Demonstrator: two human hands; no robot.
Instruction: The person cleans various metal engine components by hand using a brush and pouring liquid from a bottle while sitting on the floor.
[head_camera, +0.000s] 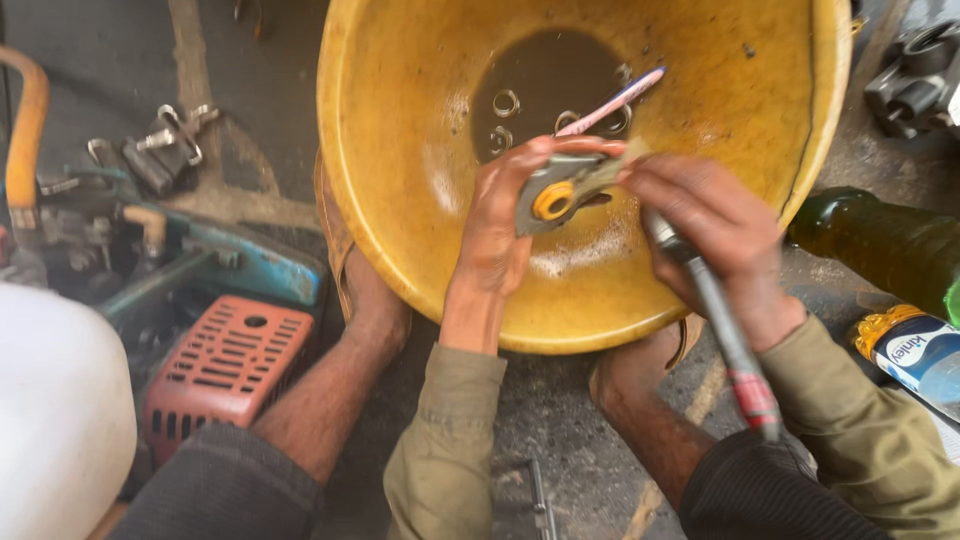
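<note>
Metal part brushed over yellow basin

Grey flat metal part with a yellow round bushing is held between the two hands, above the inner slope of a large round yellow plastic basin. The part is pinched by the left hand, its fingers curled around the left edge and the thumb laid along the top. The right hand is closed around a long brush with a grey handle and a red band near its end; the bristled tip is pressed against the right side of the part, and the handle is run back beneath the right wrist toward the olive sleeve.

Beyond the hands, at the bottom of the basin, a pool of dark liquid is seen, with several small metal rings lying in it and a pink and white toothbrush slanted across its edge just above the fingertips.

Below the hands, the basin is propped between two bare feet. Left of the left hand, an orange slotted plastic engine cover and a blue machine body are found, with a white plastic container at the far left. Right of the right hand, a dark green glass bottle is laid on the ground, and a clear bottle with a blue label lies nearer the right sleeve.
</note>
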